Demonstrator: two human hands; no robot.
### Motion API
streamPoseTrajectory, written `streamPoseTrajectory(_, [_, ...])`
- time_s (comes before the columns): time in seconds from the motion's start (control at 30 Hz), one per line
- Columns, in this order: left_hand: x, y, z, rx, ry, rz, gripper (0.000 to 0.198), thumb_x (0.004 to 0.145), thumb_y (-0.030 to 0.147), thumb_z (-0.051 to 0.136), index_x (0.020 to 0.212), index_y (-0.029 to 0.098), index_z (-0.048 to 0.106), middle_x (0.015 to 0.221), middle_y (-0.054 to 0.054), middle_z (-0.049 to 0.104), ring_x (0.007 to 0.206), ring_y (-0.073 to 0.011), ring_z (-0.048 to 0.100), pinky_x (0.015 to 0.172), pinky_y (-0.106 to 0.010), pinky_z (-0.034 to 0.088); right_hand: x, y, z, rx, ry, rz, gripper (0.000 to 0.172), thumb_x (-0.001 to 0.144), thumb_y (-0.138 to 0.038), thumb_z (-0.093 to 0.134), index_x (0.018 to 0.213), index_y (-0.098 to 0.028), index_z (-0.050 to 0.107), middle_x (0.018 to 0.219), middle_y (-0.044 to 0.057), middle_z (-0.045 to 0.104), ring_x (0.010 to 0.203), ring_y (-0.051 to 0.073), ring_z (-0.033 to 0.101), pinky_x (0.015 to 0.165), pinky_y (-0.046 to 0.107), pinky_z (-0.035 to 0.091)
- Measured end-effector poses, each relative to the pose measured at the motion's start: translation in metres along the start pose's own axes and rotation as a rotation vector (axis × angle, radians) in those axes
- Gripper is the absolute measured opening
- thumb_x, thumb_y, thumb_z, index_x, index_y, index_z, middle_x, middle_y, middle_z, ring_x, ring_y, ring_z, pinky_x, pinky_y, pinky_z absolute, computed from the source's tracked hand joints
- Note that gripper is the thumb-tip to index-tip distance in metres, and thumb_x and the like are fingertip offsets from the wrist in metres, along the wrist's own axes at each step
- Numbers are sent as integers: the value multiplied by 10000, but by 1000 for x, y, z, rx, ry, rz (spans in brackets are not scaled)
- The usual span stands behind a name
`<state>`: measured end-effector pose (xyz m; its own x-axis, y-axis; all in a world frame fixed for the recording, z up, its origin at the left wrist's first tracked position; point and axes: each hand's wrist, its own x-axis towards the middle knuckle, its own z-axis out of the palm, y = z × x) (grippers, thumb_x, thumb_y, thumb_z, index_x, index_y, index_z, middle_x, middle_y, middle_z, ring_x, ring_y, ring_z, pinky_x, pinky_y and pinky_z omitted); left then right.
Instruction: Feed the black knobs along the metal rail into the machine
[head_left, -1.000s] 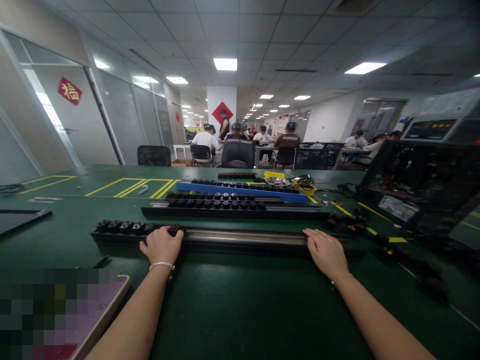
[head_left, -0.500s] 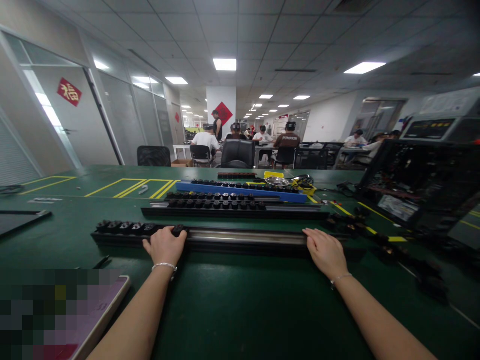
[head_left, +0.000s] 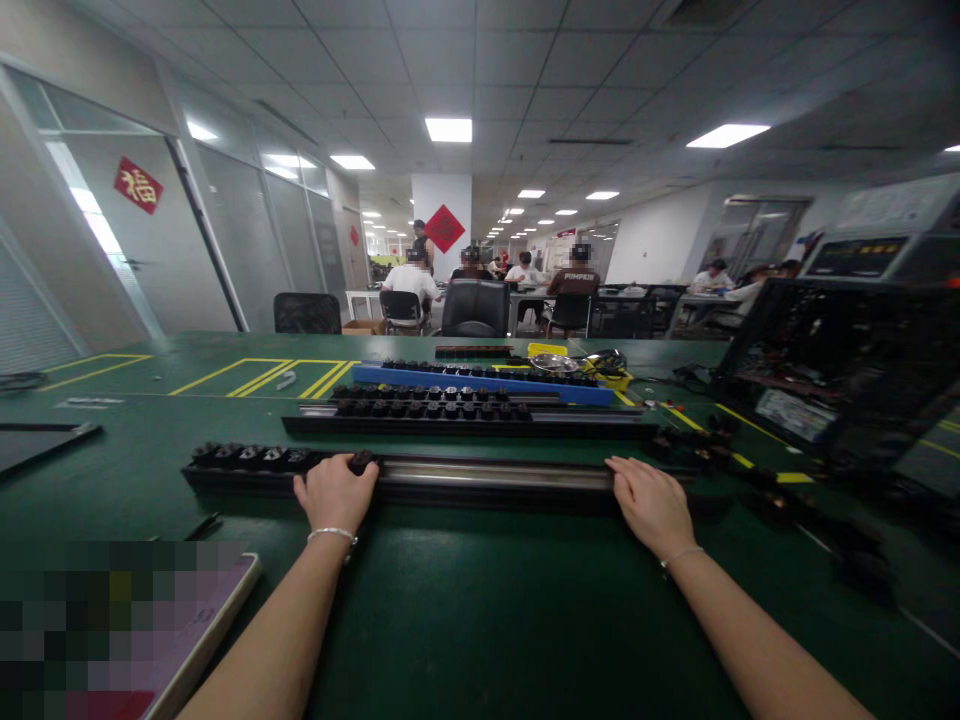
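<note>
Nearest rail (head_left: 487, 478) lies crosswise on the table (head_left: 480, 620), with sockets (head_left: 247, 455) on its left end. Left hand (head_left: 335, 492) rests just right of them, right hand (head_left: 651, 505) on the right end. Second rail (head_left: 570, 424) and third rail (head_left: 480, 380) lie behind; an open case (head_left: 847, 370) stands to the right.

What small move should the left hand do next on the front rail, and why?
Probably slide the black piece slightly right along the front rail: the left hand touches it, the groove to its right is free, and the right hand rests on the rail's end.
</note>
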<state>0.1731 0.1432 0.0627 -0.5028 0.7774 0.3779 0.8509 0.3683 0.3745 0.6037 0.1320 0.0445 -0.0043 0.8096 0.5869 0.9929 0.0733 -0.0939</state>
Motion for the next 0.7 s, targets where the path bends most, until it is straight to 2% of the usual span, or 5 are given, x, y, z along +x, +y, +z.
streamPoseTrajectory(0.7, [-7, 9, -1, -24, -11, 59, 422, 729, 491, 448, 928, 180, 652, 969, -130, 655, 1004, -311, 547, 1009, -558, 221, -1, 0, 1, -7, -11, 9, 397, 875, -303, 301, 1090, -241, 629, 1154, 6, 629, 1120, 190, 519, 939, 389, 334])
